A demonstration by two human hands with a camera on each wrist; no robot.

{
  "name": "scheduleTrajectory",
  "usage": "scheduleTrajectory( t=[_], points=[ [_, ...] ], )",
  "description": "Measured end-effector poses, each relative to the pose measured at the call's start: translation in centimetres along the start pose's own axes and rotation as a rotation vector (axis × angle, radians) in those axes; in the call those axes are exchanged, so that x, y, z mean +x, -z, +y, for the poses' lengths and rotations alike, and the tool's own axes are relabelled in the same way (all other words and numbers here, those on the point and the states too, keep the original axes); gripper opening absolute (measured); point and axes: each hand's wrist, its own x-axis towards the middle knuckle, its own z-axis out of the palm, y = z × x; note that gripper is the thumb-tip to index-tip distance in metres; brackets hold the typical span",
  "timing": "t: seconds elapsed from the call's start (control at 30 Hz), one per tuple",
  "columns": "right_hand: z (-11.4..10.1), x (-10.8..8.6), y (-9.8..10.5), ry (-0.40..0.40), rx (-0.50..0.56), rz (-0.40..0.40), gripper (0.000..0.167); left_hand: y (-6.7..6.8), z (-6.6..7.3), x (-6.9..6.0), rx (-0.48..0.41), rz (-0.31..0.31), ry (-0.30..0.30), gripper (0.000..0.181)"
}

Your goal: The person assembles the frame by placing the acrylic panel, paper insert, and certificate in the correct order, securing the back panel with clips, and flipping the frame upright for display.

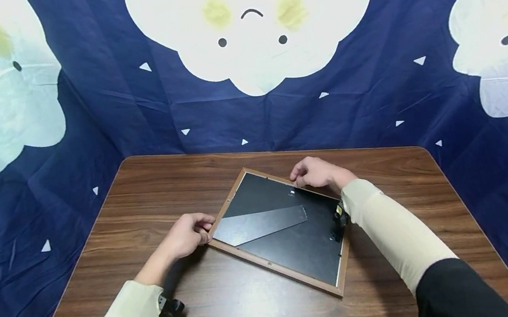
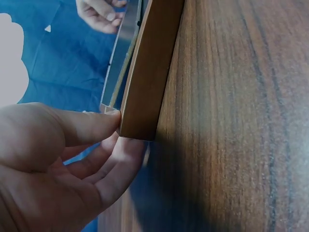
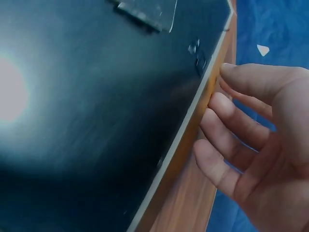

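A picture frame with a wooden border lies back side up, turned at an angle on the table. Across its black backing board runs a flat stand leg. At the frame's left corner, my left hand pinches the border; in the left wrist view the thumb is at the top edge, fingers lower down. My right hand is at the far right side. In the right wrist view its loosely bent fingers touch or nearly touch the border's outer side.
The brown wood-grain table has rounded far corners. A dark blue cloth with white cloud faces surrounds its back and sides. Small black devices sit on both wrists, the left one hanging below the sleeve.
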Motion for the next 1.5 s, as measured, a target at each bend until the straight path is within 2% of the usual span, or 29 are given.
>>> scheduleTrajectory(
  t=[0.27,0.37,0.57,0.93,1.3,1.5],
  points=[
    [-1.7,1.7,0.2,-0.005,0.014,-0.017,0.021,-0.5,0.4,0.5,0.053,0.005,-0.006,0.042],
    [-2.0,2.3,0.1,-0.016,0.012,-0.001,0.02,-0.5,0.3,0.8,0.069,0.011,-0.027,0.042],
    [-3.0,3.8,-0.3,-0.024,0.029,0.016,0.018,-0.3,0.5,0.4,0.071,0.041,-0.068,0.039],
    [-3.2,5.6,-1.6,-0.012,-0.049,0.035,0.013,-0.6,0.3,0.0,0.047,0.038,-0.016,0.041],
    [-3.4,6.9,-1.6,-0.063,0.018,0.027,0.009,-0.4,0.2,-0.3,0.085,0.071,-0.008,0.041],
    [-4.4,7.0,-1.6,-0.094,-0.003,0.05,0.006,-0.3,0.4,-0.5,0.079,0.073,0.005,0.041]
  ],
)
